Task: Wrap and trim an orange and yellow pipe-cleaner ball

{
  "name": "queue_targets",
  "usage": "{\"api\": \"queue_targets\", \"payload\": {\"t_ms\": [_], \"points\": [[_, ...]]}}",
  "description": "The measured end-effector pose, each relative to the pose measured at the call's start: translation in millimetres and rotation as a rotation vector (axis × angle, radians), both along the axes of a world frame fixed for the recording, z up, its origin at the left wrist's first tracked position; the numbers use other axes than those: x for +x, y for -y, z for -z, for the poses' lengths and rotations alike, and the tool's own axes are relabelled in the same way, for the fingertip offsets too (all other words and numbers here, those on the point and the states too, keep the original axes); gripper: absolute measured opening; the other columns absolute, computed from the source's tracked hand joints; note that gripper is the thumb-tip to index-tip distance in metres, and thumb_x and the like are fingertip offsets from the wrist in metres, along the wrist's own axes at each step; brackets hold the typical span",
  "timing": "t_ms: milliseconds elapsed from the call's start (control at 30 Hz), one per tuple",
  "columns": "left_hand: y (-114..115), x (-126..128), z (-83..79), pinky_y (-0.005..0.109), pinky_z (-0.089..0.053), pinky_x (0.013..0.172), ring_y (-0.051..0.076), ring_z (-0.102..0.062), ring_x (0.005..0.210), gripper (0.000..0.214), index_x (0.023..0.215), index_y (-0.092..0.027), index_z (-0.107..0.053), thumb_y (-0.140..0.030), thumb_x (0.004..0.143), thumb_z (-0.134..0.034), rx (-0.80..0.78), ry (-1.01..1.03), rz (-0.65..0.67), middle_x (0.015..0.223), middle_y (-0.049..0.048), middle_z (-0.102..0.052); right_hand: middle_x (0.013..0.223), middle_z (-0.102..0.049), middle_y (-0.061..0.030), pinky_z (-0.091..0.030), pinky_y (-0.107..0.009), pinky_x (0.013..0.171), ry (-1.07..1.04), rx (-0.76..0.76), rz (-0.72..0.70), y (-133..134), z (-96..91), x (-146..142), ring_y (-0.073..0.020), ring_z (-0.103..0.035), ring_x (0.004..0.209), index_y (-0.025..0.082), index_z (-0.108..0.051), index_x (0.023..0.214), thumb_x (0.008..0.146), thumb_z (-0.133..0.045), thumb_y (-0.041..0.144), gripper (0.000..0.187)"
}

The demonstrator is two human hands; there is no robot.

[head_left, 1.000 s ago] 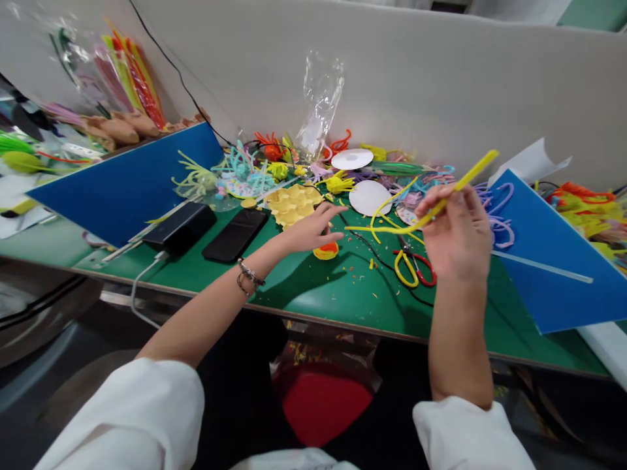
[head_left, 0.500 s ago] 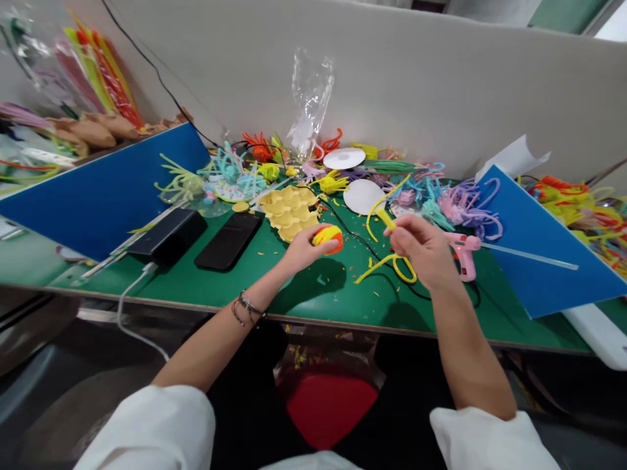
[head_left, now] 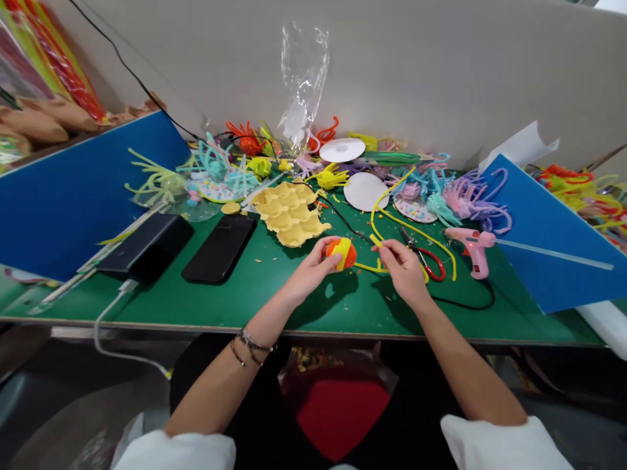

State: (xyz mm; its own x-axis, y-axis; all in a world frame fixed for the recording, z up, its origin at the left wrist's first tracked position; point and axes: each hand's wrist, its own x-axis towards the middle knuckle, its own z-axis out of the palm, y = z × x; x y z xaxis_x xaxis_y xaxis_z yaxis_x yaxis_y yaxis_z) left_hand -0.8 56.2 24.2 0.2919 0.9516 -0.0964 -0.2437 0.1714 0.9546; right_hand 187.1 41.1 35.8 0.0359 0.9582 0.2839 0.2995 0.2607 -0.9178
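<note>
My left hand (head_left: pixel 313 271) is closed around an orange-and-yellow fuzzy ball (head_left: pixel 349 252), which looks wound from pipe cleaners. Fingertips of my right hand (head_left: pixel 404 269) pinch a short yellow pipe cleaner piece (head_left: pixel 375 240) a little to the right of the ball. Long yellow pipe cleaners (head_left: pixel 431 233) lie on the table behind and beside that hand. Just past it rest scissors with red handles (head_left: pixel 435 267). Farther right stands a pink glue gun (head_left: pixel 474 249) with a clear glue stick in its back.
A yellow egg-carton tray (head_left: pixel 289 219), a black phone (head_left: pixel 220 249) and a black box with a white cable (head_left: pixel 147 245) occupy the left. Blue boards (head_left: pixel 553 241) flank the green table. Colourful pipe cleaner pieces, white discs (head_left: pixel 366 192) and a clear bag (head_left: pixel 304 85) line the back.
My right hand has come lower and nearer the ball with the yellow piece. The ball is turned, showing a yellow band. The red-handled scissors now show beside my right hand.
</note>
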Motion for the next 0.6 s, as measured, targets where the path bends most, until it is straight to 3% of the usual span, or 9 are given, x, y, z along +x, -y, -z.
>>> {"api": "queue_targets", "payload": {"t_ms": [133, 333, 500, 600], "points": [[5.0, 2.5, -0.1, 0.025, -0.047, 0.082, 0.013, -0.055, 0.09, 0.033, 0.102, -0.019, -0.05, -0.031, 0.074, -0.063, 0.152, -0.145, 0.018, 0.099, 0.0019, -0.058, 0.069, -0.061, -0.0002, -0.035, -0.022, 0.05, 0.209, 0.097, -0.106, 10.4, 1.6, -5.9, -0.0091, -0.045, 0.053, 0.018, -0.064, 0.082, 0.083, -0.054, 0.036, 0.021], [12.0, 7.4, 6.9, 0.021, -0.046, 0.064, 0.008, -0.048, 0.072, 0.034, 0.092, -0.022, -0.035, -0.025, 0.069, -0.06, 0.159, -0.216, 0.095, 0.09, -0.002, -0.047, 0.07, -0.058, 0.0013, -0.04, -0.021, 0.051, 0.255, 0.141, -0.122, 20.2, 3.1, -5.7, -0.0097, -0.052, 0.057, 0.019, -0.059, 0.092, 0.085, -0.053, 0.032, 0.016], [12.9, 8.3, 7.6, 0.025, -0.048, 0.069, 0.012, -0.054, 0.077, 0.044, 0.109, -0.022, -0.033, -0.026, 0.07, -0.053, 0.092, -0.149, 0.119, 0.091, -0.0003, -0.05, 0.098, -0.061, -0.0056, -0.049, -0.026, 0.064, 0.314, 0.158, -0.183, 22.8, 8.2, -6.9, -0.0161, -0.06, 0.082, 0.02, -0.052, 0.111, 0.076, -0.065, 0.039, 0.042], [13.2, 8.9, 5.6, 0.028, -0.048, 0.075, 0.015, -0.055, 0.085, 0.048, 0.114, -0.02, -0.037, -0.028, 0.068, -0.052, 0.138, -0.198, 0.113, 0.099, 0.0034, -0.054, 0.103, -0.06, -0.0062, -0.049, -0.03, 0.073, 0.382, 0.18, -0.193, 22.7, 11.5, -9.7, -0.0178, -0.059, 0.089, 0.021, -0.051, 0.113, 0.078, -0.064, 0.038, 0.041]]}}
